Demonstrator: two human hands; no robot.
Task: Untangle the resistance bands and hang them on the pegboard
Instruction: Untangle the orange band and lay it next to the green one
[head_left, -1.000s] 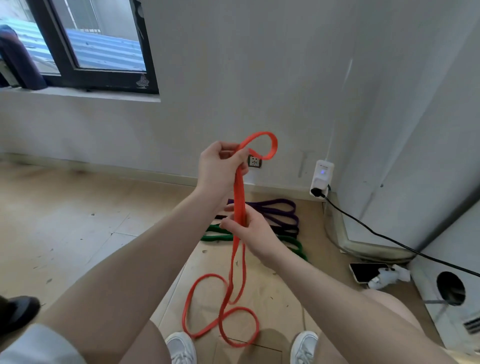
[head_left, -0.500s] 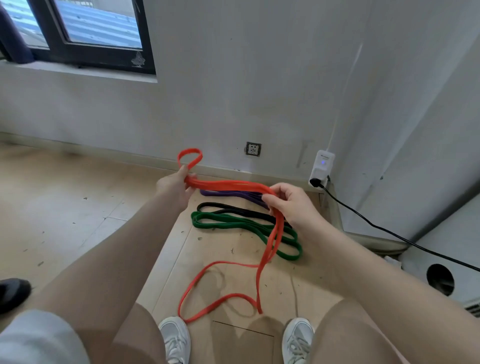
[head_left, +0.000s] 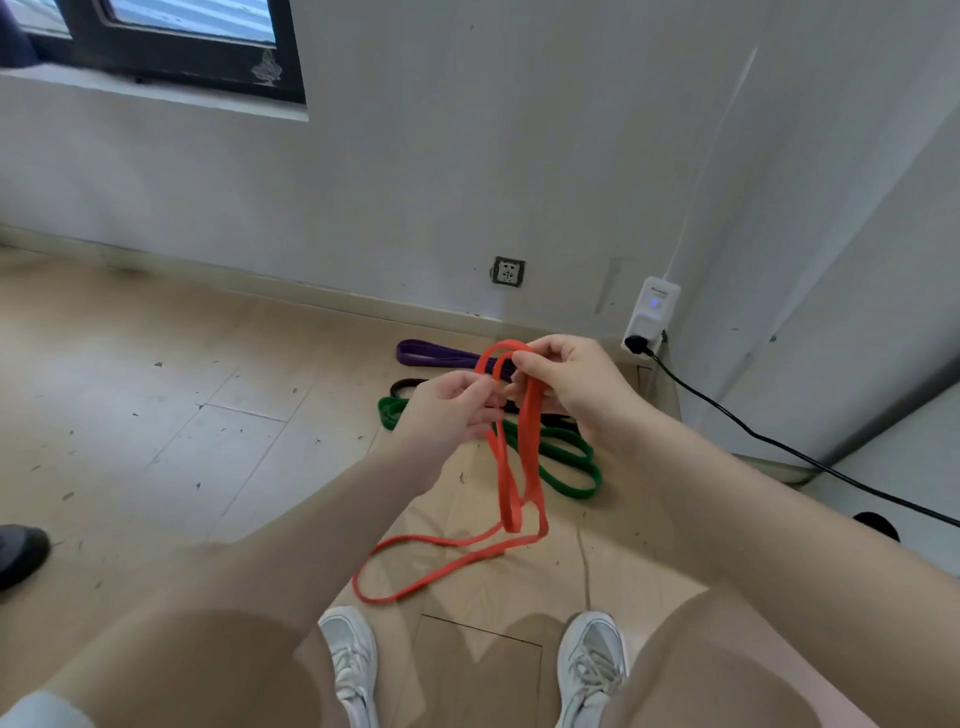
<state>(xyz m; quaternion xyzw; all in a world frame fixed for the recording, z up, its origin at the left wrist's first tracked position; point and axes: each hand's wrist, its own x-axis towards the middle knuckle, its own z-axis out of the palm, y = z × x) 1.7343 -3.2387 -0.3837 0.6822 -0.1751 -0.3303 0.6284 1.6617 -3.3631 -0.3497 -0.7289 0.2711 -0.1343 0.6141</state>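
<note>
1. Head view: left hand (head_left: 451, 410) and right hand (head_left: 574, 387) close together, each grip pinching the red band (head_left: 511, 488).
2. Long loop hanging down to the floor (head_left: 171, 415) near the shoes (head_left: 353, 660).
3. Green band (head_left: 566, 475), black, purple farther back.
4. Could get stepped on and twist into a knot.

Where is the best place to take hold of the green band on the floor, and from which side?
Probably the green band is best taken at its rounded right end, from above. That loop lies flat on the bare floor and apart from the other bands. Its left end sits under the left hand and close beside the black band, so a grip there may catch both.
</note>
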